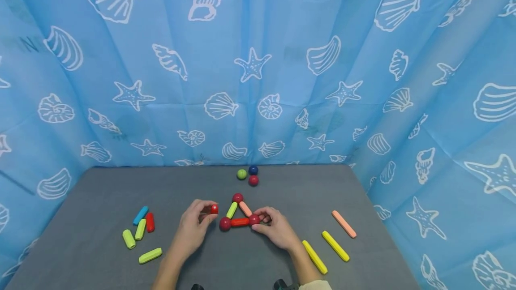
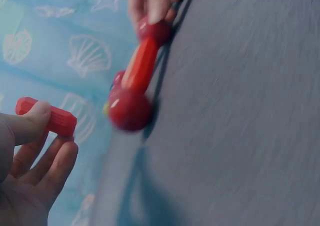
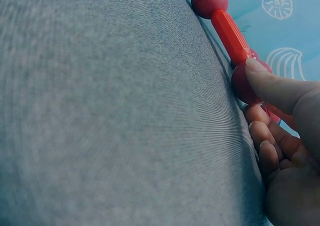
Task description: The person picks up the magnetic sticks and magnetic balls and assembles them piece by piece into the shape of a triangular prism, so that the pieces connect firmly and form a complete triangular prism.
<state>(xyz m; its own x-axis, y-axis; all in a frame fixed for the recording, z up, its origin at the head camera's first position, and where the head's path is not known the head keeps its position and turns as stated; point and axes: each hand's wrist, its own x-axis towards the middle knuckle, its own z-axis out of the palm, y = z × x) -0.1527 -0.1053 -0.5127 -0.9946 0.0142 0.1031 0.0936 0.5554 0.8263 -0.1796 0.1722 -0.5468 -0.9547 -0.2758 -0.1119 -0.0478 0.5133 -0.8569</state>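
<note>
On grey worktop: ball-and-rod triangle, one; left hand, grip pinching red rod; right hand, grip holding corner ball.

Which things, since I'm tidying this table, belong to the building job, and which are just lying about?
Apparently in use:
Triangle of balls and sticks
Right hand, gripping one corner ball
Left hand, pinching a red stick

Lying about, perhaps spares:
Green ball, blue ball, crimson ball
Five short sticks, left
Three long sticks, right
</note>
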